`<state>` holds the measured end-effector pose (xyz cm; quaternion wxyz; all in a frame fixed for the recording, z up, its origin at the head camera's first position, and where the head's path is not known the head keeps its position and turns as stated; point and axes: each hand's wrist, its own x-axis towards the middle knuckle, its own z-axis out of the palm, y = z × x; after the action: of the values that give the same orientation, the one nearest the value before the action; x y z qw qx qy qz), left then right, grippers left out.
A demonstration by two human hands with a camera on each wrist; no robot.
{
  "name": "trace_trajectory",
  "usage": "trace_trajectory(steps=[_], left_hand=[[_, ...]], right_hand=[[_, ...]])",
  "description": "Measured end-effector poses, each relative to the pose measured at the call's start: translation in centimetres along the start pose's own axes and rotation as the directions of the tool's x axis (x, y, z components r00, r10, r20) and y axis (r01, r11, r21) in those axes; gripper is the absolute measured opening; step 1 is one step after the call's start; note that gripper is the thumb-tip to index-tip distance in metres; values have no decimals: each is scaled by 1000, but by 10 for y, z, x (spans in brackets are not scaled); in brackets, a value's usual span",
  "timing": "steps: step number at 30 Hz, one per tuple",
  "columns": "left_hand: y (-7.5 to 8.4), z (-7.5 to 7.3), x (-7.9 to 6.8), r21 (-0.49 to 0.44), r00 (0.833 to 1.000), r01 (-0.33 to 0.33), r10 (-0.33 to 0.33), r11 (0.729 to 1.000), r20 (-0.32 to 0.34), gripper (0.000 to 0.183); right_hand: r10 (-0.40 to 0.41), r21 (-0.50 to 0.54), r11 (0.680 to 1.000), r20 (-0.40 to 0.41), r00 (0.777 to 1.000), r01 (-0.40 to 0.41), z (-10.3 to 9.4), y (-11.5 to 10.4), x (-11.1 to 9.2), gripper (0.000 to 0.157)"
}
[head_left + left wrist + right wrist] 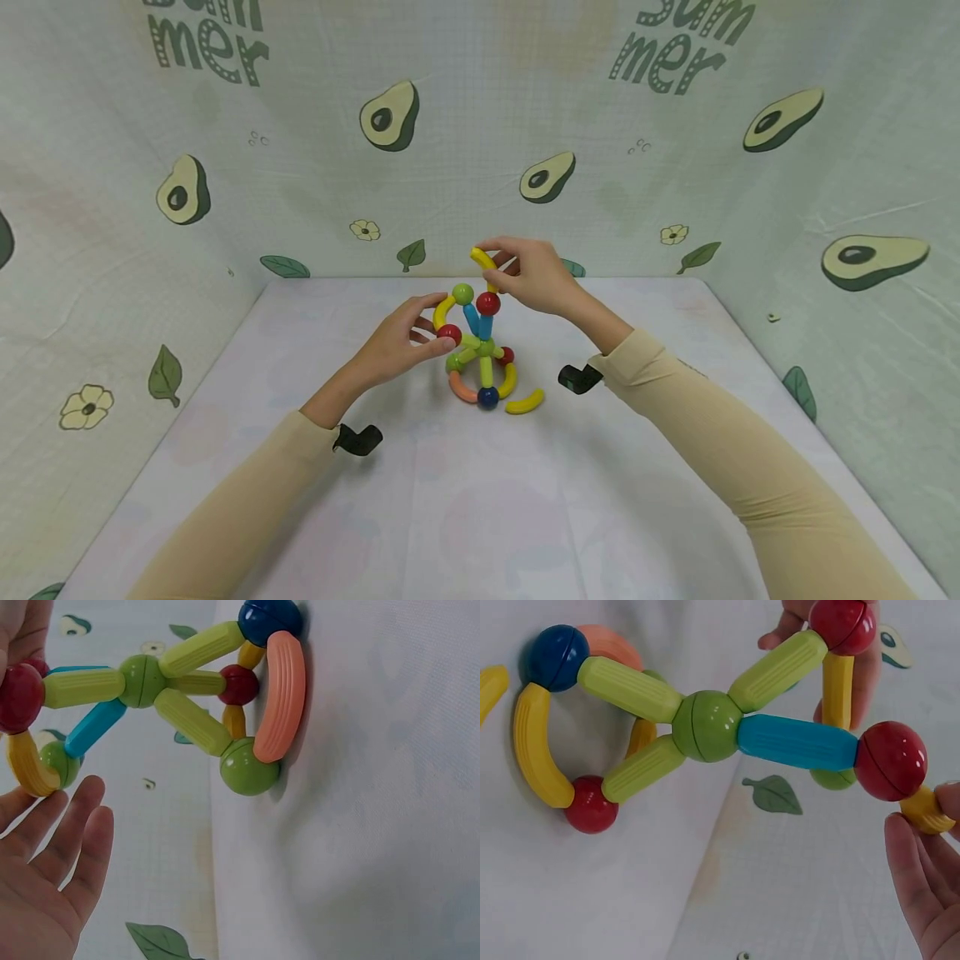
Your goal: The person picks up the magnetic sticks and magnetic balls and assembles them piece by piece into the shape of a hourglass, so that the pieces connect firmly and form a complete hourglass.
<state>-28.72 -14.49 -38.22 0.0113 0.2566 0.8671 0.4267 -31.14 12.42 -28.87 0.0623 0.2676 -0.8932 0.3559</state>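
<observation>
A toy structure of magnetic balls and sticks stands on the table, built round a green centre ball (487, 347). My right hand (536, 275) pinches a yellow curved stick (483, 258) above it, its lower end against the upper red ball (891, 760), which sits on a blue stick (798, 743). At the left side, my left hand (397, 342) grips another red ball (449, 334) with the thumb, while its fingers reach along a yellow curved stick (30, 765) beneath a light green ball (462, 293). The base has an orange curved stick (282, 697) and a dark blue ball (487, 397).
One loose yellow curved stick (525, 402) lies on the white table (480, 508), just right of the base. A printed cloth wall (465, 192) rises behind the table, with more cloth at both sides. Black wrist cameras (358, 440) jut from both sleeves.
</observation>
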Motion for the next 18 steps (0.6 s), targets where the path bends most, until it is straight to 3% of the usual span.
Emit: trace_trajectory(steps=[9, 18], left_hand=[[2, 0, 0, 7, 1000, -2, 2, 1000, 1, 86], [3, 0, -1, 7, 1000, -10, 10, 1000, 0, 85]], right_hand=[[35, 0, 999, 9, 999, -35, -1, 9, 0, 44], [72, -12, 997, 40, 997, -71, -6, 15, -3, 35]])
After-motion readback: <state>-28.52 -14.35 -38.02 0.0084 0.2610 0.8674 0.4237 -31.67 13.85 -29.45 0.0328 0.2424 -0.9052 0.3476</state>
